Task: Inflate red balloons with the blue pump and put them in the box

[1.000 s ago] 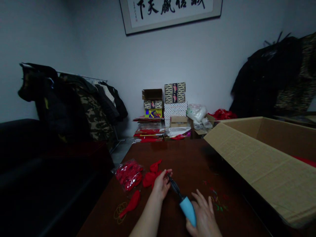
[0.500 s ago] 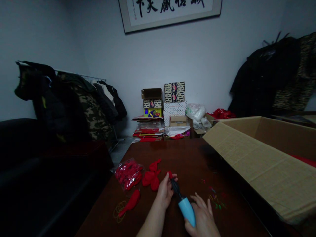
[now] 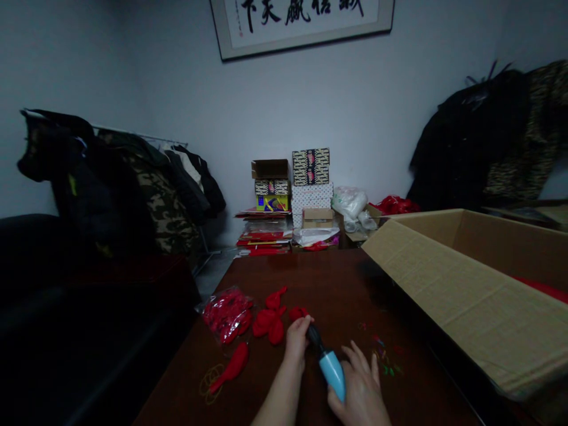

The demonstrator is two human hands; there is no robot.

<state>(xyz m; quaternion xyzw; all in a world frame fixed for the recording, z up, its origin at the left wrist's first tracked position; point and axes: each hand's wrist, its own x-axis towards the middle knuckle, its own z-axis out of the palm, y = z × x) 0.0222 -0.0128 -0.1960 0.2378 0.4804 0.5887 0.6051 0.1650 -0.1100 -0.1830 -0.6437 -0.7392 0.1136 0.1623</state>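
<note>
My left hand (image 3: 298, 338) pinches the neck of a red balloon (image 3: 297, 313) at the black nozzle end of a light-blue hand balloon pump (image 3: 332, 374). The balloon bulges a little beyond my fingertips. My right hand (image 3: 360, 384) holds the pump's blue body between thumb and palm, its other fingers stretched out. Left of my hands lie several loose red balloons (image 3: 268, 324) and a clear plastic bag of red balloons (image 3: 227, 315). Nearer to me, a single red balloon (image 3: 234, 365) lies beside loops of thin yellowish bands (image 3: 210, 381).
Small coloured bits (image 3: 387, 361) are scattered on the brown table (image 3: 328, 275) right of my hands. A large open cardboard box (image 3: 461, 296) stands along the right side. Stacked boxes (image 3: 312, 195) are behind the table, and a dark sofa (image 3: 89, 349) is at left.
The red balloon at the nozzle now shows larger and rounder beyond my left fingers. My left fingers have closed in around its neck. The view has shifted slightly.
</note>
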